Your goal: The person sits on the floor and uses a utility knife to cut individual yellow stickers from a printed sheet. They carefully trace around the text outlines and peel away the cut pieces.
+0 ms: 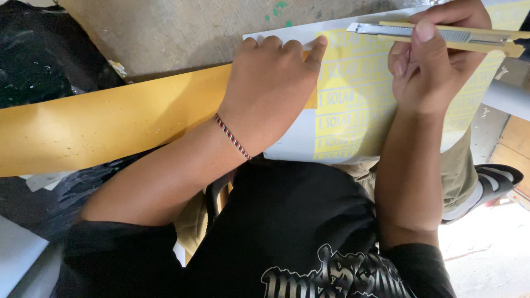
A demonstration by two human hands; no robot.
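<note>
My left hand (271, 91) presses flat, fingers together, on a long yellow strip (110, 124) that runs from the left across a white sheet printed with yellow label blocks (353, 105). The sheet rests on my lap. My right hand (433, 60) grips a yellow utility knife (441, 34), its metal blade pointing left over the sheet's top edge, just right of my left fingertips. A thin braided band circles my left wrist.
A bare concrete floor (182, 27) lies beyond the sheet. Black plastic bags (38, 55) sit at the top left, with more dark plastic under the strip. A striped shoe (491, 182) and wooden boards (516, 140) are at the right.
</note>
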